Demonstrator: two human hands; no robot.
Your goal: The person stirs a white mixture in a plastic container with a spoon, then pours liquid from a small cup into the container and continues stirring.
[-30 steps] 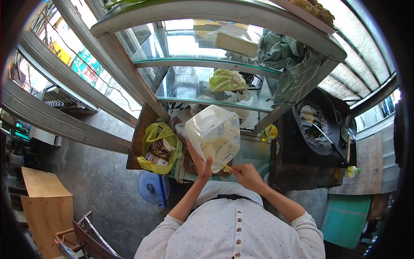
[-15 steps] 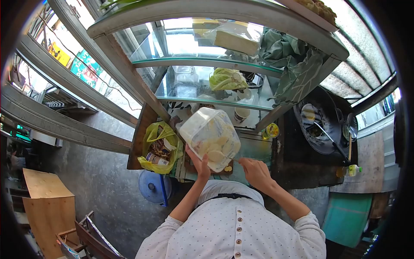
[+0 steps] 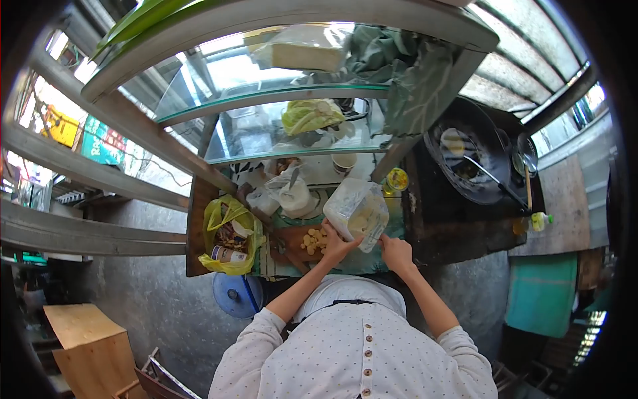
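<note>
A clear, square plastic tub (image 3: 352, 207), smeared inside with pale residue, is tilted so its inside faces me. My left hand (image 3: 340, 243) is closed around its lower left edge. At the tub's lower right my right hand (image 3: 397, 254) is closed on a spoon; its thin handle is mostly hidden by the fingers and its bowl is hard to make out in the tub. To the left of the tub, pale yellow chopped pieces (image 3: 312, 241) lie on a brown wooden cutting board (image 3: 284, 234).
A yellow plastic bag (image 3: 251, 261) of scraps stands on the left. Behind the board sits a white plastic bag (image 3: 292, 196). Glass shelves (image 3: 292, 151) rise ahead. At right, a black wok (image 3: 488, 189) holds an egg and a spatula, beside a yellow-labelled jar (image 3: 397, 179).
The tub has moved to the right, uncovering the cutting board and chopped pieces. Both hands have shifted with it, and my right hand is now closer to the tub. The view has turned somewhat.
</note>
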